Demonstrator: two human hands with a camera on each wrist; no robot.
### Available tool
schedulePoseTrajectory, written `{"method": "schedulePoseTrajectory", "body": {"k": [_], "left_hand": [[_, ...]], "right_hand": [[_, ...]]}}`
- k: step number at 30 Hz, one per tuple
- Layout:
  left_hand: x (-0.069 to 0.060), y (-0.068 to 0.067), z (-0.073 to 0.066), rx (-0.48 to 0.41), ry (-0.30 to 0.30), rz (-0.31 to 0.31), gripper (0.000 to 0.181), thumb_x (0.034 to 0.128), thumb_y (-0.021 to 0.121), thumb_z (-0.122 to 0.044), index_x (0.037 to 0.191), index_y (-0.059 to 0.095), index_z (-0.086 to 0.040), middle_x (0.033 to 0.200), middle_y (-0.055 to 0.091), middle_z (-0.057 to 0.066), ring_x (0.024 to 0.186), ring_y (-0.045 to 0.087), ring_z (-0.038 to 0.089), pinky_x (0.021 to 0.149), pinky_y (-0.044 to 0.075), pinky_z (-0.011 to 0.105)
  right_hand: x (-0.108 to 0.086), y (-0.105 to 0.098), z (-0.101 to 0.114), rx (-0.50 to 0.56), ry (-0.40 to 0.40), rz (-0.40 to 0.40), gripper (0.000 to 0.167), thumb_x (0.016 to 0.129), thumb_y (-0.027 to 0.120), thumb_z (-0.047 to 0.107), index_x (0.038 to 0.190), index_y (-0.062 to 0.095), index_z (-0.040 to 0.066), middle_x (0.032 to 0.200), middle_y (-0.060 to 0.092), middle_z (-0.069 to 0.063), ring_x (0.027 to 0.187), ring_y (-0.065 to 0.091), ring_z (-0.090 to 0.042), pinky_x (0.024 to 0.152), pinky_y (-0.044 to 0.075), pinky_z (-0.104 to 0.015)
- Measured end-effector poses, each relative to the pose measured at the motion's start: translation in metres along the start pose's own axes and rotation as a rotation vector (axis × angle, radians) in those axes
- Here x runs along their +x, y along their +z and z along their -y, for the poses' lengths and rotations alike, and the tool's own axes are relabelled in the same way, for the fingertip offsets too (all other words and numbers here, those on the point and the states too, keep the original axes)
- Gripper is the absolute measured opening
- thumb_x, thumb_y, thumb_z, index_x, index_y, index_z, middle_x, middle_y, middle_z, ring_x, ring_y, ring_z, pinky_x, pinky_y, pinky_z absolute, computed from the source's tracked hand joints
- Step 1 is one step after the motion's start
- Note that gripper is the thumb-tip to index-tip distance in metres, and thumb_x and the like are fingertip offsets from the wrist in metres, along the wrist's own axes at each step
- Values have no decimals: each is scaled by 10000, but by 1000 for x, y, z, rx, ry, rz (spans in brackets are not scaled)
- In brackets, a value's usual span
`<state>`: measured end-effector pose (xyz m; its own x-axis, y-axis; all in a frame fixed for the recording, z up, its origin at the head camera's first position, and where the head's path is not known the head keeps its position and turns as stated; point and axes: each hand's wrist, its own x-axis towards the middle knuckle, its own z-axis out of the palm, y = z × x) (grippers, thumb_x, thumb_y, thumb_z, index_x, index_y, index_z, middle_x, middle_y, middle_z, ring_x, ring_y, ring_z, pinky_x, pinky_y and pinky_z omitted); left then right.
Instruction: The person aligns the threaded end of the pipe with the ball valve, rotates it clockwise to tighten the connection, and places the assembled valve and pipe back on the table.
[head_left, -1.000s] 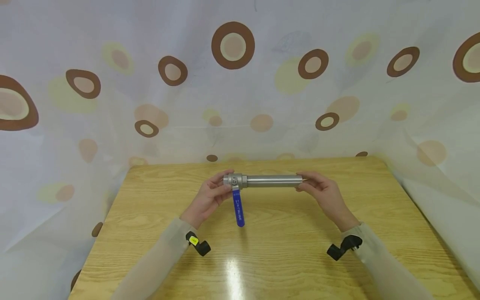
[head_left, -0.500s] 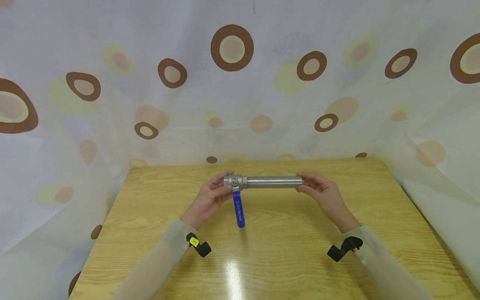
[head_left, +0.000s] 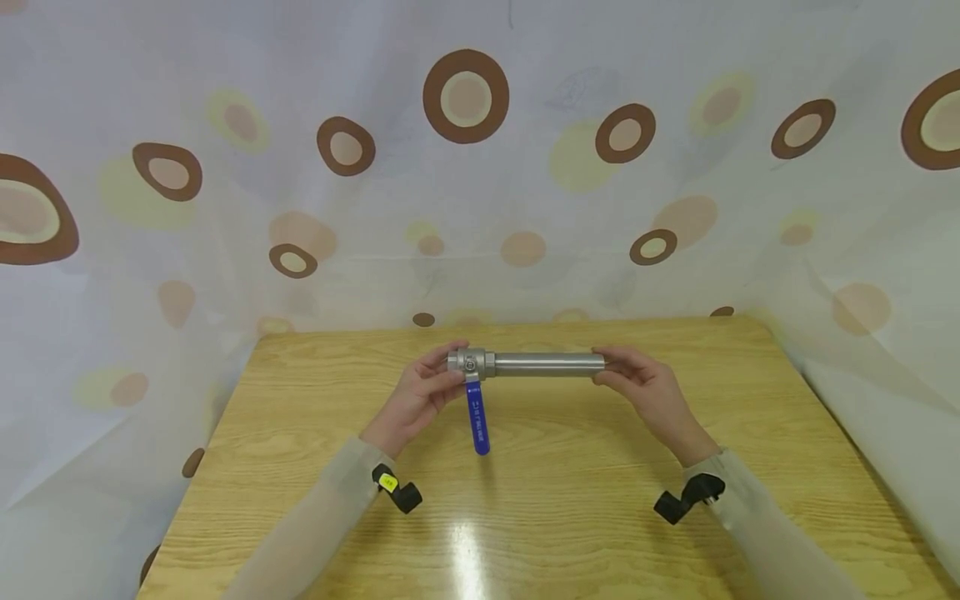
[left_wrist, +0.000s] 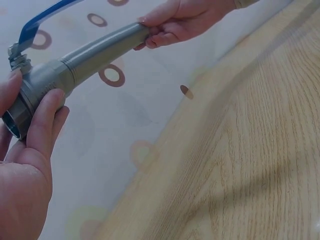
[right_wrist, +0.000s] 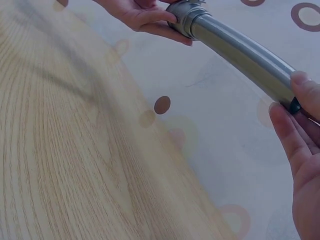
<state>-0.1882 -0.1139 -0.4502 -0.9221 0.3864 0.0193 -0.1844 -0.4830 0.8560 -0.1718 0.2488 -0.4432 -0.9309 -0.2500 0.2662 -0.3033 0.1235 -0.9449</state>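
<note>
A metal ball valve (head_left: pixel 470 363) with a blue lever handle (head_left: pixel 477 418) is joined to a steel pipe (head_left: pixel 551 364). Together they are held level above the table, and the lever points toward the person. My left hand (head_left: pixel 416 394) grips the valve's left end between thumb and fingers; the left wrist view shows the valve's open mouth (left_wrist: pixel 17 122) beside them. At the pipe's far right end, my right hand (head_left: pixel 656 397) pinches the tip with thumb and fingers. The right wrist view shows the pipe (right_wrist: pixel 242 55) running from one hand to the other.
Beneath the hands is a wood-grain table (head_left: pixel 562 517). A white curtain (head_left: pixel 525 183) with brown and yellow circles hangs behind it and along both sides. Black wrist cameras are strapped over the left sleeve (head_left: pixel 330 500) and the right sleeve (head_left: pixel 765 517).
</note>
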Motion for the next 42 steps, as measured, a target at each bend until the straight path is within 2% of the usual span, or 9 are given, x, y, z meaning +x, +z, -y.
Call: {"method": "schedulePoseTrajectory", "body": {"k": [5,10,12,16,20,25,28,36,42], "left_hand": [[0,0,1,2,0,3,518,982,489,151,1201,745,-242,1308,610,73,1122,636,188,950,600,277],[1,-1,1,12,2,5,516,987,495,141,1208,743,-254,1315,617,66,1129,639,187,955,600,280],[1,-2,2,12,2,7,517,990,496,138,1210,745,-258,1314,620,62,1131,639,186,959,598,281],[1,-3,3,10,2,8,522,995,491,138,1203,751,-264,1309,626,55,1132,639,182,962,597,284],[1,-2,3,6,-1,-1,528,998,482,145,1199,753,-261,1310,625,58,1124,644,174,959,598,277],[0,-1,2,4,-6,-14,532,995,472,154,1197,750,-252,1319,621,68,1119,653,173,958,599,278],[0,-1,3,1,-7,-13,525,993,478,151,1200,747,-249,1314,624,67,1120,654,179,964,598,286],[0,-1,5,3,3,-2,528,998,478,137,1194,755,-267,1311,615,65,1106,654,167,959,597,276],[-1,-1,4,12,9,7,530,1000,475,135,1212,748,-266,1314,616,61,1108,649,166,953,597,269]], "right_hand": [[0,0,0,0,25,-4,380,1037,640,97,1407,619,11,1161,742,101,985,718,-81,965,560,-180],[0,0,-1,53,5,39,462,1018,652,44,1473,574,65,1260,691,89,1037,699,-75,937,591,-223],[0,0,-2,49,0,42,464,1009,662,33,1463,569,33,1258,686,81,1038,694,-76,911,601,-226],[0,0,-2,-11,18,14,409,1018,666,79,1404,587,-31,1103,733,66,989,704,-83,893,592,-204],[0,0,-1,-28,48,-2,388,1036,652,133,1403,615,12,1060,756,63,974,712,-96,933,571,-187],[0,0,-2,5,38,16,425,1025,657,88,1447,604,78,1174,727,79,1023,707,-87,946,581,-209],[0,-1,-2,15,23,26,457,1013,661,47,1462,580,63,1224,706,76,1053,701,-86,937,592,-228],[1,0,-3,-25,40,7,414,1036,649,121,1422,589,-18,1141,744,83,1008,714,-87,949,575,-201],[0,0,-3,1,23,39,453,1010,668,51,1454,583,33,1236,703,84,1076,697,-82,936,594,-231]]}}
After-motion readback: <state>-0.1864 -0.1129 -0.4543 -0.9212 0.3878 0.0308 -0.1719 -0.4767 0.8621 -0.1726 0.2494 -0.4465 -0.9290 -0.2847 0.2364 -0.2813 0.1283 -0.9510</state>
